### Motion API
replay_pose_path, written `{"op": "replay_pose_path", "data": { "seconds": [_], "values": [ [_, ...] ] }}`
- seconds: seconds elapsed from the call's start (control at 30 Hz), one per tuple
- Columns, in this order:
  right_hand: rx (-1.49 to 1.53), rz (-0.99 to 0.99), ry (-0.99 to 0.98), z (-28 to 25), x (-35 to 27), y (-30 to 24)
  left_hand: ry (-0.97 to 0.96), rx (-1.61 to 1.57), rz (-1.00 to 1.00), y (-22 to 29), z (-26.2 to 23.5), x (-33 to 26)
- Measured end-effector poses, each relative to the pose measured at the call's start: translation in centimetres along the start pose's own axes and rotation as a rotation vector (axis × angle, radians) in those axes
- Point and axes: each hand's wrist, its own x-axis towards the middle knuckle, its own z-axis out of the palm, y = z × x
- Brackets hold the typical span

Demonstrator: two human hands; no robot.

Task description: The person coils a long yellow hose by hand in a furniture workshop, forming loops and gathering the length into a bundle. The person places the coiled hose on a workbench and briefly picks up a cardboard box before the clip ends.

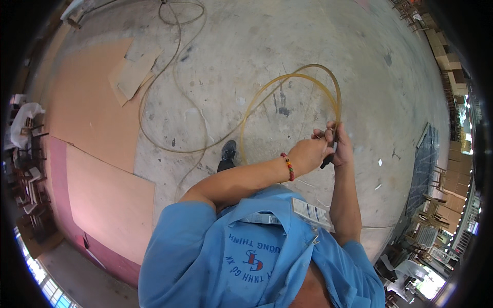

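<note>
Both of my hands are close together at the end of a clear yellow hose, out to the right in front of my body. My right hand is closed around the hose and a dark fitting, whose black end pokes out below the fingers. My left hand, with a beaded bracelet at its wrist, reaches across and pinches at the same spot. What its fingers grip is hidden and too small to make out. From the hands the hose loops up and back down to the left.
More of the hose lies in loose loops across the concrete floor. Cardboard sheets cover the floor at left, beside a pink-edged sheet. Chairs and stacked boxes line the right; a dark panel lies there.
</note>
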Motion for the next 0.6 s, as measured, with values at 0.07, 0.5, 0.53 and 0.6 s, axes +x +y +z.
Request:
{"op": "replay_pose_path", "data": {
  "seconds": [0.07,0.5,0.53,0.6],
  "values": [
    [0.025,-0.033,-0.004,-0.3,-0.6,0.0,-0.042,0.004,-0.026,0.4,0.7,-0.3],
    [0.059,-0.220,0.088,4.7,-13.2,-7.1,0.178,-0.811,-0.315,-7.9,-6.1,8.4],
    [0.047,-0.243,0.073,5.4,-14.7,-7.8,0.237,-0.804,-0.327,-7.7,-6.1,11.1],
    [0.020,-0.272,0.107,6.9,-17.9,-8.4,0.216,-1.183,-0.282,-6.5,-5.5,17.3]
  ]
}}
